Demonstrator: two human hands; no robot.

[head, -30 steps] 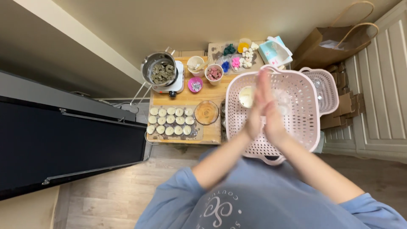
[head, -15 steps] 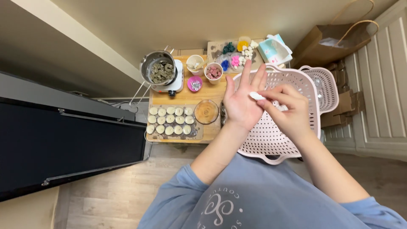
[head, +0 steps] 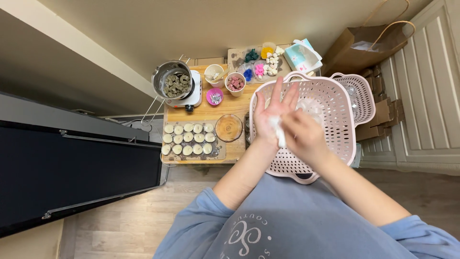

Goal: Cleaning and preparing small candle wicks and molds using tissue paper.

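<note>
A small, crumpled white wipe [head: 278,130] is pinched in the right hand [head: 302,136]'s closed grip against the flat, spread palm of the left hand [head: 270,115], above a pink perforated basket [head: 335,139] beside the cluttered wooden worktop [head: 206,111].

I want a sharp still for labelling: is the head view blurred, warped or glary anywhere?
Head view: the right hand and the white piece it presses on the left hand are motion-smeared; the wooden table is sharp; wide-angle bending at the edges; even light, no glare.
</note>
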